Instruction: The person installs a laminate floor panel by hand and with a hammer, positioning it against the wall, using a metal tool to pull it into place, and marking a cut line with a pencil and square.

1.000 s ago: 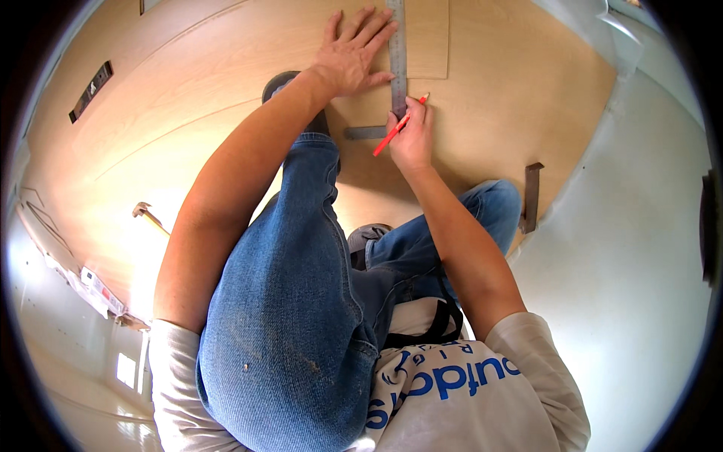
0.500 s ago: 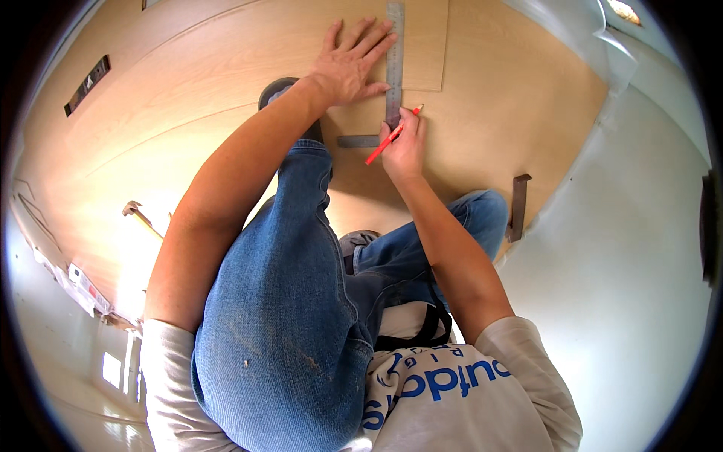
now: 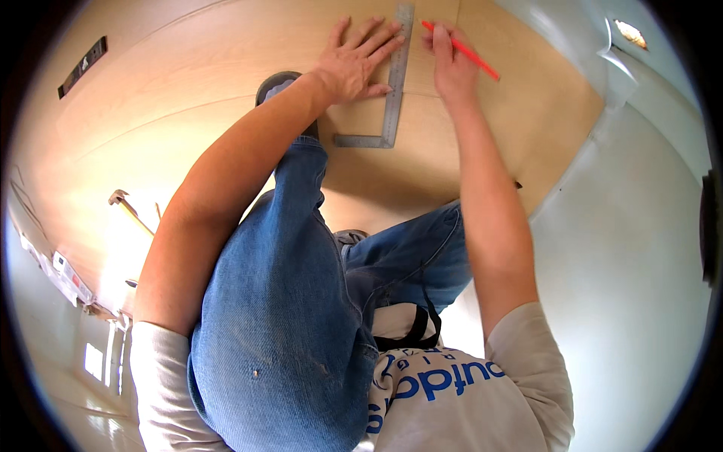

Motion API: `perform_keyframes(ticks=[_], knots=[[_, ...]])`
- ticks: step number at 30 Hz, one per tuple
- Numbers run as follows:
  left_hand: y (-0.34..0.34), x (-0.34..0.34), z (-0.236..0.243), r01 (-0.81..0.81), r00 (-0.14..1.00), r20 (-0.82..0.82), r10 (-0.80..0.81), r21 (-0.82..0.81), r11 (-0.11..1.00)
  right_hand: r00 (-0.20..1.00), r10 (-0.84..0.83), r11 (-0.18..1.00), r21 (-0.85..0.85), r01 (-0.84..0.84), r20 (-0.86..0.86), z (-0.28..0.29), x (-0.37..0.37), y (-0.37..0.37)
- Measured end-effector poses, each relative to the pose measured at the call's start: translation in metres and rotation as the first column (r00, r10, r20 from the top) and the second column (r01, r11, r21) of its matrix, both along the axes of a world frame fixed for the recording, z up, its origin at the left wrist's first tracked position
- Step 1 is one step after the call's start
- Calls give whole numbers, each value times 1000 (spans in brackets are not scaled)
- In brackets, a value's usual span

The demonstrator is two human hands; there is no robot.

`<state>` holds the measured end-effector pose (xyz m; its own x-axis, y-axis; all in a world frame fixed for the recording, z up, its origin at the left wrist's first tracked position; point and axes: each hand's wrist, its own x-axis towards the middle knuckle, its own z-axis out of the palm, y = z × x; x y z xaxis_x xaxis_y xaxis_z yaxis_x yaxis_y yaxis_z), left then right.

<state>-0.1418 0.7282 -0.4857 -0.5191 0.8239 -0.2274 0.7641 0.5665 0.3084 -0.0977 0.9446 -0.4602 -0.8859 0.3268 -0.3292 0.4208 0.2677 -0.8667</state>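
Observation:
My left hand (image 3: 358,62) lies flat with fingers spread on a wood-grain board (image 3: 263,45), its fingertips and thumb against the long arm of a metal carpenter's square (image 3: 395,98). The square's short arm points left, towards my foot. On the far side of the long arm, to the right, my right hand (image 3: 453,66) is closed round a red pencil (image 3: 478,60). One end of the pencil sticks out past the fingertips near the square, the other slants down to the right. A faint line or edge runs across the board between the square and my right hand.
A hammer (image 3: 128,209) lies left of my left arm. Farther off at the left is a dark, narrow rectangular tool (image 3: 83,68). My shoe (image 3: 276,84) rests on the board beside my left wrist. Plastic sheeting (image 3: 580,34) edges the board at upper right.
My right hand has let go of the square's corner and moved up and right with the pencil. The square's long arm now tilts slightly rightward at its far end. My left hand stays nearly put.

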Motion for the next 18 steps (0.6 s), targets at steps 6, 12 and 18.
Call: perform_keyframes(ticks=[6,12,18], knots=[[-1,0,6,19,1000,2,-19,-53,998,987,142,983,-109,-150,-76,-37,-62,34],[3,0,10,20,1000,10,-19,-90,996,982,186,979,-86,-187,-19,-35,-69,34],[3,-7,14,52,988,150,-39,-80,995,954,281,959,56,-277,-101,-19,-66,30]])
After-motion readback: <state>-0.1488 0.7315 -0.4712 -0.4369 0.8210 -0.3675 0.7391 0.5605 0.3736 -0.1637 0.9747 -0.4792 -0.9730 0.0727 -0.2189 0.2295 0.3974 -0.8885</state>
